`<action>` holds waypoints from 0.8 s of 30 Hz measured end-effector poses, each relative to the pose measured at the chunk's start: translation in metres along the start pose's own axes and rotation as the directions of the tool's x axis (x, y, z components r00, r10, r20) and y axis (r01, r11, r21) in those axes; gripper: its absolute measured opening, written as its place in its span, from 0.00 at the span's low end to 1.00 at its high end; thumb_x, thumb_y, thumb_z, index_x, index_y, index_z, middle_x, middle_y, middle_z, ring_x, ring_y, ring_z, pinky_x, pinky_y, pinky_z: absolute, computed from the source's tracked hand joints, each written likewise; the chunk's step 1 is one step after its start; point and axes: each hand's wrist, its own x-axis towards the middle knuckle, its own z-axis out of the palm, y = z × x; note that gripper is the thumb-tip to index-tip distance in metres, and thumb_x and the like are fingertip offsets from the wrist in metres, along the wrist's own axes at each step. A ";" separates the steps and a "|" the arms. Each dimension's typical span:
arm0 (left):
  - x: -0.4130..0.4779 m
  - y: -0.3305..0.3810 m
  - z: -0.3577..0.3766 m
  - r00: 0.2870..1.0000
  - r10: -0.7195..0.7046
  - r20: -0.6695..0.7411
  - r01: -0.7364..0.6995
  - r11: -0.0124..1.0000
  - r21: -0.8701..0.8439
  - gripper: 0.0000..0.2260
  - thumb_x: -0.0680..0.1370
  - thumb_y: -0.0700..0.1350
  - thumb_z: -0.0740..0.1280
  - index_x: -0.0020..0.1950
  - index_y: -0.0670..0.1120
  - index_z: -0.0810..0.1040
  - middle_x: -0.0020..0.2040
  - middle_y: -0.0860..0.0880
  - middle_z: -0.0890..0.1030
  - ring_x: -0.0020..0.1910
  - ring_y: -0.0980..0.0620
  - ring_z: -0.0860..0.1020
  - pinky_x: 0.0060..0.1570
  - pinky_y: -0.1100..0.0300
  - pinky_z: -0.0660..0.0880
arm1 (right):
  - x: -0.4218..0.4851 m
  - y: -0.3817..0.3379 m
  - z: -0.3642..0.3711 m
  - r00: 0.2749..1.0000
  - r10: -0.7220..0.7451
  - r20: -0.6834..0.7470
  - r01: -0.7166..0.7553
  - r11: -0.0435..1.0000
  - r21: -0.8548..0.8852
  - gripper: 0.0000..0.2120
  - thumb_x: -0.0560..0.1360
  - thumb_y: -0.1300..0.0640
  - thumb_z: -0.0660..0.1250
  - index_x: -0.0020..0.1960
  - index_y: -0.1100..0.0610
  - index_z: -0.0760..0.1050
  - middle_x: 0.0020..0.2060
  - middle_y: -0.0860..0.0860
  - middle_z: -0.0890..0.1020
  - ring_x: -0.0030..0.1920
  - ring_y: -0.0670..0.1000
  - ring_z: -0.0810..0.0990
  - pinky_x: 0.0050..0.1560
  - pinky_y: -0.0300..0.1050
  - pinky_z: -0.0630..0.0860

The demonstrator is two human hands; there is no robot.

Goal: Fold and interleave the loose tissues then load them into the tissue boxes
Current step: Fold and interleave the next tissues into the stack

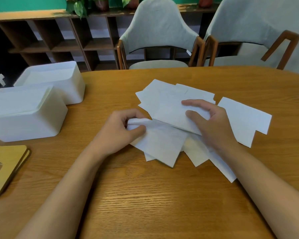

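White paper tissues lie loose mid-table; the left hand pinches one's folded edge, the right hand grips another. Seemingly the near white plastic box is loaded, the far box not yet.

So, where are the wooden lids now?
In the head view, the lids lie at the left edge of the table, just nearer the person than the near box.
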 end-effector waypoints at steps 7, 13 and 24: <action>0.000 0.006 0.007 0.994 -0.056 -0.097 0.015 0.924 -0.382 0.08 0.78 0.33 0.73 0.55 0.41 0.82 0.47 0.46 0.87 0.44 0.52 0.85 0.43 0.62 0.80 | -0.010 -0.009 0.009 0.976 0.051 0.212 -0.094 0.976 0.196 0.19 0.77 0.38 0.66 0.56 0.51 0.83 0.51 0.42 0.85 0.55 0.43 0.82 0.58 0.50 0.76; -0.001 0.012 0.012 0.993 -0.015 -0.115 -0.022 0.951 -0.308 0.15 0.75 0.33 0.77 0.60 0.42 0.82 0.45 0.43 0.86 0.39 0.54 0.84 0.38 0.63 0.81 | -0.011 -0.007 0.014 0.971 -0.022 0.239 -0.001 0.995 0.095 0.26 0.73 0.39 0.69 0.71 0.37 0.70 0.65 0.32 0.74 0.64 0.36 0.73 0.61 0.42 0.77; 0.000 0.011 0.008 0.994 -0.039 -0.101 0.006 0.950 -0.313 0.18 0.74 0.34 0.77 0.62 0.44 0.81 0.48 0.41 0.88 0.48 0.44 0.87 0.47 0.51 0.85 | -0.008 -0.004 0.016 0.967 -0.083 0.240 0.069 0.995 0.068 0.39 0.72 0.43 0.72 0.77 0.32 0.54 0.67 0.18 0.56 0.65 0.20 0.57 0.62 0.26 0.61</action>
